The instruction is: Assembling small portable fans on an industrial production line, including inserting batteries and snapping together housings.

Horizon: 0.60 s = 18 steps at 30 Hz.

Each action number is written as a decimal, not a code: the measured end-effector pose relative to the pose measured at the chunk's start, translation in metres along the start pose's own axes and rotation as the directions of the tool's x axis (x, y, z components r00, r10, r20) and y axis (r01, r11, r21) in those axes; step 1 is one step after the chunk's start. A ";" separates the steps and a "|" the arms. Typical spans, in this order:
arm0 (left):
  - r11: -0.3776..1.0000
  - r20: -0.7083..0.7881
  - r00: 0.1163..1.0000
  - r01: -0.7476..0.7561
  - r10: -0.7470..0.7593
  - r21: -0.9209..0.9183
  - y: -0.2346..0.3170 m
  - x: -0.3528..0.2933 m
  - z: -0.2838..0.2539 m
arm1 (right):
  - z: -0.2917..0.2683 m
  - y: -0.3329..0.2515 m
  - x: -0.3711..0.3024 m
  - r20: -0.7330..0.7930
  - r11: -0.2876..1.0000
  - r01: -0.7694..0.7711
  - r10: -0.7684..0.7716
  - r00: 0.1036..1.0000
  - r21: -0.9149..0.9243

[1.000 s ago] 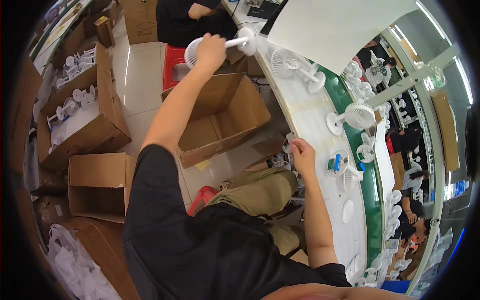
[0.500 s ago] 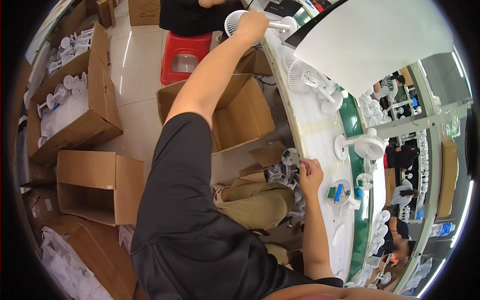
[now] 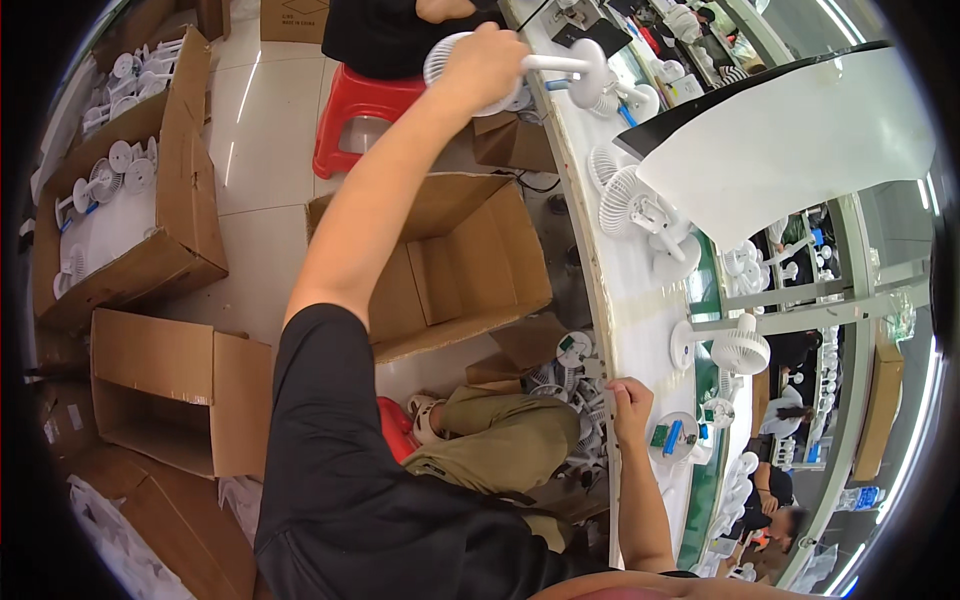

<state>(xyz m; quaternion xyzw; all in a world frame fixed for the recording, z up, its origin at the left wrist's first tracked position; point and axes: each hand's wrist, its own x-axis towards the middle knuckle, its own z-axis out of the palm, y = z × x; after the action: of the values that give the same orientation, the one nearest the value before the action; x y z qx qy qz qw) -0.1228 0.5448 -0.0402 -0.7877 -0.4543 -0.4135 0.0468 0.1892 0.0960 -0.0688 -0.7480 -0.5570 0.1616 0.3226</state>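
Note:
My left hand (image 3: 484, 68) is stretched far forward and closed around the caged head of a small white fan (image 3: 558, 64). The fan lies sideways over the workbench edge, its stem and round base pointing right. Close to my body, my right hand (image 3: 630, 408) rests at the bench edge with its fingers curled and nothing visible in them. Just right of it lies an opened fan base (image 3: 672, 438) with a blue part and green board inside. Farther along the bench stand another white fan (image 3: 626, 204) and a fan with its round base (image 3: 682, 345) turned sideways.
An open cardboard box (image 3: 470, 255) stands on the floor below my left arm. More boxes (image 3: 150, 390) are at left, one holding several fans (image 3: 105, 180). A red stool (image 3: 345, 120) is beside a seated person. A white sheet (image 3: 780, 150) hangs over the bench.
The view has shifted, so the bench and boxes sit a little differently. My left hand still grips the fan, now slightly left in the picture. My right hand stays at the bench edge.

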 end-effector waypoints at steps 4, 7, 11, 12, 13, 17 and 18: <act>0.993 0.050 0.993 -0.107 0.105 0.041 0.048 0.039 0.039 | 0.008 -0.002 0.001 -0.012 1.000 0.022 -0.022 1.000 -0.014; 0.973 0.073 0.977 -0.208 0.202 0.097 0.081 0.060 0.080 | 0.004 -0.001 -0.004 -0.017 0.999 0.017 -0.017 1.000 -0.038; 0.943 0.049 0.954 -0.300 0.296 0.141 0.111 0.070 0.133 | 0.001 0.000 -0.008 -0.005 0.997 -0.009 0.008 1.000 -0.080; 0.957 0.033 0.965 -0.262 0.260 0.122 0.119 0.068 0.146 | 0.000 0.001 -0.010 -0.005 0.997 -0.003 0.003 1.000 -0.082; 0.967 0.020 0.972 -0.234 0.233 0.099 0.130 0.065 0.159 | -0.001 0.002 -0.015 -0.013 0.997 -0.005 0.004 1.000 -0.082; 0.983 -0.052 0.983 -0.170 0.174 0.075 0.127 0.071 0.192 | 0.007 0.002 -0.009 -0.021 0.998 0.043 -0.044 0.999 -0.051; 0.983 -0.077 0.981 -0.173 0.178 0.060 0.123 0.075 0.202 | 0.007 0.002 -0.009 -0.019 0.998 0.052 -0.053 0.998 -0.038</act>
<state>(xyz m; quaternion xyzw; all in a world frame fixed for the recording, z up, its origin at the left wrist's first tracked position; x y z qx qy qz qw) 0.1112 0.6148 -0.0828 -0.8055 -0.3916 -0.4276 0.1224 0.1832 0.0898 -0.0765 -0.7407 -0.5761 0.1350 0.3182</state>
